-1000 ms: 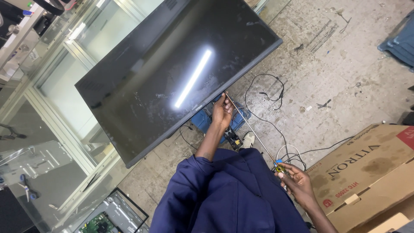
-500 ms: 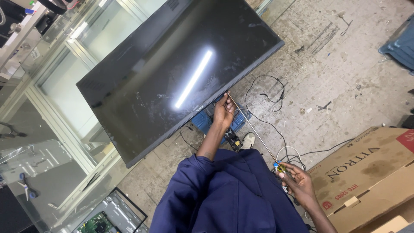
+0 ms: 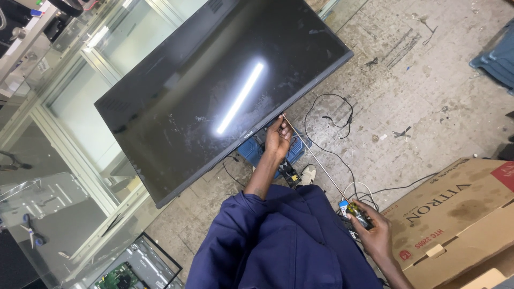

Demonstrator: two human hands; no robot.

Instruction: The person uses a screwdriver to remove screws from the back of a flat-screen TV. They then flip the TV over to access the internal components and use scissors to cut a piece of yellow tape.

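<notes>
Little has shifted since the earlier frames: your left hand [image 3: 278, 138] stays at the lower edge of the flat black screen panel [image 3: 214, 91], and your right hand [image 3: 375, 230] remains low beside the cardboard box [image 3: 460, 214]. Left fingers [image 3: 282, 124] curl closed on the panel's bottom bezel, steadying it tilted over the concrete floor [image 3: 407, 80]. Right fingers wrap shut around the handle of a long thin screwdriver [image 3: 316, 158]; its shaft runs up to the panel edge near your left hand.

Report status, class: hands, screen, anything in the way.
Left hand grips the TV bottom edge. Right hand holds a long screwdriver, tip at that edge. Cables and box nearby.
</notes>
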